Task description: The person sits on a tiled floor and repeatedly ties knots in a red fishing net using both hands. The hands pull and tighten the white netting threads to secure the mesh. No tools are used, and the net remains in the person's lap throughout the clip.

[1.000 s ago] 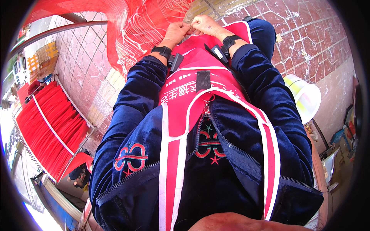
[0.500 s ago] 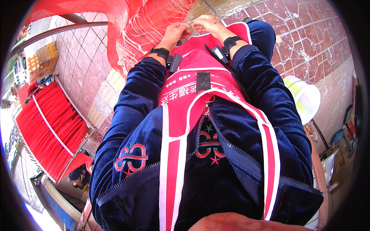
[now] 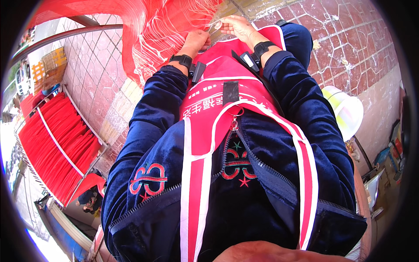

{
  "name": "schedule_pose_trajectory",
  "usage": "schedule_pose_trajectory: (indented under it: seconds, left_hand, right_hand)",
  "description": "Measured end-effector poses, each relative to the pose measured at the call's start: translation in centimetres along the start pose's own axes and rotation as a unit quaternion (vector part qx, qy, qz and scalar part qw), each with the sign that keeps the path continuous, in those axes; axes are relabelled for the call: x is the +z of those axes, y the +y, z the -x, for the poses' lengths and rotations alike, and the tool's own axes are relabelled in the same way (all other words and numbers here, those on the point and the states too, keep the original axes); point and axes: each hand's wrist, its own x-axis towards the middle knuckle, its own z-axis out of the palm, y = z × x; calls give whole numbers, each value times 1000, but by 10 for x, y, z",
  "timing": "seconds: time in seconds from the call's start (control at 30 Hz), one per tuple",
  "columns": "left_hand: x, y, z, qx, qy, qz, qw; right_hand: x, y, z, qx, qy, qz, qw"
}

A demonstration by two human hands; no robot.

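Observation:
A red cloth [image 3: 104, 11] with long pale fringe threads [image 3: 150, 39] hangs at the top, left of and beyond my lap. My left hand [image 3: 197, 40] is beside the fringe with its fingers curled closed; what they hold, if anything, is hidden. To its right, my right hand [image 3: 239, 28] pinches thin pale threads at the cloth's edge between thumb and fingertips. A small whitish bit shows at that pinch. The two hands are a little apart, above the pink apron [image 3: 218, 70] over my lap.
A metal rail [image 3: 65, 37] runs under the cloth at left. Beyond it stand a rack of stacked red cloth [image 3: 61, 144], a cardboard box [image 3: 54, 65] and a person [image 3: 89, 201] at lower left. A white bucket [image 3: 347, 113] is at my right on the tiled floor [image 3: 345, 48].
My hands were nearly touching at the fingertips. My left hand has drawn away to the left and its fingers have curled; my right hand has shifted slightly left.

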Motion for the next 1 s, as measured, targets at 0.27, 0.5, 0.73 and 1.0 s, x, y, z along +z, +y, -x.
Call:
schedule_pose_trajectory:
  seconds: [0.27, 0.5, 0.73, 1.0]
  left_hand:
    - [2, 17, 12, -24, 32, -82, 996]
    - [9, 25, 10, 160, 4, -88, 983]
    - [6, 19, 1, 83, -57, -52, 994]
    - [-7, 12, -1, 71, -99, 211, 970]
  right_hand:
    - [3, -6, 10, 22, -5, 39, 999]
    - [8, -9, 13, 35, -12, 52, 998]
    - [12, -15, 20, 14, -41, 127, 991]
    - [17, -18, 19, -50, -70, 176, 981]
